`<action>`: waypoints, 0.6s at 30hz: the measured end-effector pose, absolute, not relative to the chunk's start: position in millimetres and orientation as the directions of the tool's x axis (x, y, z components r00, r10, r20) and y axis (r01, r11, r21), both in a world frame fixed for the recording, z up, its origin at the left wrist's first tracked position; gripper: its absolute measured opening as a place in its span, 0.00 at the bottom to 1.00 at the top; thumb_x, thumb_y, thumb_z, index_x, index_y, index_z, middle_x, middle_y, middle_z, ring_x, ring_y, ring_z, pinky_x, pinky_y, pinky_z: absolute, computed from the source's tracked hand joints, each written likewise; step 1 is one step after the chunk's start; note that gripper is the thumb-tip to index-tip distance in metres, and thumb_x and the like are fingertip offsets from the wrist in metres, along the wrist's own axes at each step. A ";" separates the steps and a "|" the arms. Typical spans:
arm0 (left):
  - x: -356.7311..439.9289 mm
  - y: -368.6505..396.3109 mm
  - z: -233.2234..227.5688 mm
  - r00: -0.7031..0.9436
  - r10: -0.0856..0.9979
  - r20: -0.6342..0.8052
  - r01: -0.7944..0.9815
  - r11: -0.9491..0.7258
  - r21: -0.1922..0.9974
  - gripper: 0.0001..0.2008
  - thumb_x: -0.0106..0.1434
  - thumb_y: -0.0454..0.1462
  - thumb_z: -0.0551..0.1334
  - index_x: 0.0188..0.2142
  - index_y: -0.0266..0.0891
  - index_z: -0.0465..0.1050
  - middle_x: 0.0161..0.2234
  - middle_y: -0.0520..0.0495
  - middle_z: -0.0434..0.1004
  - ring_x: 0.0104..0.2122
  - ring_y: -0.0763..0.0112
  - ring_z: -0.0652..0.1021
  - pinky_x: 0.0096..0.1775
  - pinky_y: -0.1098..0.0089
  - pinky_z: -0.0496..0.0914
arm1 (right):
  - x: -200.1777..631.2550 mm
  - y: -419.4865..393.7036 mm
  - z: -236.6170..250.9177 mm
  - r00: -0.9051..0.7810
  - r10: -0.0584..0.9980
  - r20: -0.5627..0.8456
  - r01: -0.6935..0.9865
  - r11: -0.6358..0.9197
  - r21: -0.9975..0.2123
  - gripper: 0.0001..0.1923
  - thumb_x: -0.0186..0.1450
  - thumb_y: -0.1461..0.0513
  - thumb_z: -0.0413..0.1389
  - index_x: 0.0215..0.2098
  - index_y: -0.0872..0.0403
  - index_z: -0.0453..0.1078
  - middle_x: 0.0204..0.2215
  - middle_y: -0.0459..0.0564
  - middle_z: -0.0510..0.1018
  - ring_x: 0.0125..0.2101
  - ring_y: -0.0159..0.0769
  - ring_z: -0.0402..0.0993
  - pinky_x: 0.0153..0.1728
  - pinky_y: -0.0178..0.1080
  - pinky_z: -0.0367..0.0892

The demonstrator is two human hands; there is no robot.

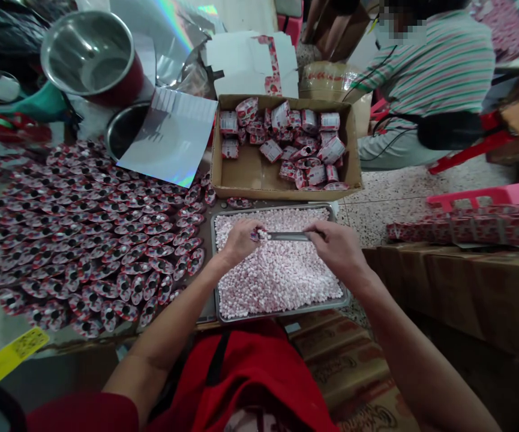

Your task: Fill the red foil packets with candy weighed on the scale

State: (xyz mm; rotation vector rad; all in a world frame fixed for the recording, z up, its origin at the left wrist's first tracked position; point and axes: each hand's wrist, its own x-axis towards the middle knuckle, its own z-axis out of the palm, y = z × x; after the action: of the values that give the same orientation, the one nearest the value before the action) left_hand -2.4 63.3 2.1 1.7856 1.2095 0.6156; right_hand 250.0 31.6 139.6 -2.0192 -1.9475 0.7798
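A metal tray (281, 315) heaped with small pale pink pellets (268, 276) lies in front of me. Over its far half, my left hand (240, 239) is closed round a small printed pack (257, 233), mostly hidden by the fingers. My right hand (333, 243) grips the handle end of a narrow metal scoop (288, 236). The scoop's far end, with white pellets on it, meets the pack's opening. To the left stand rows of similar red-and-white packs (119, 240) with dark round openings on top.
Beyond the tray sits a cardboard box (286, 193) with many packs inside. Metal bowls (89, 54) and a silvery sheet (169, 135) are at the back left. A seated person (434, 78) is at the back right. Cartons (439, 282) line the right side.
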 end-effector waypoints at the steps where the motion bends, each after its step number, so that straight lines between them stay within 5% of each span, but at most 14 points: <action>1: -2.9 62.5 0.5 0.401 0.913 -0.078 0.466 -0.130 0.875 0.20 0.51 0.21 0.69 0.42 0.41 0.82 0.42 0.46 0.86 0.47 0.56 0.82 0.53 0.60 0.73 | 264.0 22.9 135.9 0.011 0.972 -0.236 0.811 -0.148 -0.567 0.12 0.68 0.58 0.58 0.37 0.51 0.84 0.33 0.51 0.86 0.33 0.43 0.79 0.38 0.42 0.65; 4: -4.7 58.4 -2.6 0.409 0.905 -0.113 0.401 -0.068 0.913 0.19 0.52 0.22 0.69 0.42 0.40 0.81 0.41 0.47 0.86 0.43 0.62 0.83 0.48 0.65 0.74 | 317.2 -7.8 111.3 0.188 0.938 -0.291 0.675 -0.339 -0.656 0.13 0.64 0.53 0.60 0.35 0.50 0.84 0.34 0.50 0.87 0.38 0.47 0.80 0.44 0.44 0.68; 8: -5.7 46.7 -1.5 0.395 0.905 -0.159 0.356 0.009 0.934 0.19 0.55 0.25 0.71 0.45 0.39 0.80 0.43 0.47 0.86 0.42 0.65 0.83 0.45 0.69 0.75 | 352.1 -36.8 49.2 0.399 0.863 -0.312 0.594 -0.502 -0.629 0.11 0.56 0.52 0.60 0.28 0.49 0.80 0.30 0.52 0.86 0.35 0.49 0.77 0.44 0.47 0.68; 13: -7.5 32.2 0.5 0.358 0.907 -0.221 0.402 0.064 0.913 0.19 0.53 0.26 0.73 0.45 0.39 0.80 0.40 0.49 0.85 0.39 0.67 0.83 0.43 0.70 0.76 | 296.7 -33.3 -30.5 0.299 0.850 -0.434 0.469 -0.527 -0.709 0.11 0.55 0.52 0.59 0.26 0.49 0.78 0.29 0.50 0.86 0.35 0.44 0.77 0.43 0.43 0.70; 18: -12.0 29.4 1.6 0.300 0.929 -0.217 0.495 0.043 0.868 0.19 0.52 0.25 0.73 0.43 0.40 0.80 0.42 0.47 0.85 0.43 0.63 0.83 0.49 0.65 0.76 | 293.7 -35.4 -19.6 0.220 0.837 -0.501 0.339 -0.547 -0.765 0.18 0.53 0.46 0.63 0.28 0.52 0.79 0.26 0.49 0.83 0.30 0.40 0.73 0.38 0.41 0.69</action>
State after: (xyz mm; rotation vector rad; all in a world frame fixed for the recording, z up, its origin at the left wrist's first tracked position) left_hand -12.0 29.4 1.6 1.5972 1.3346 0.5612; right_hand 293.7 -35.4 -19.6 -1.9962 -1.0815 1.3017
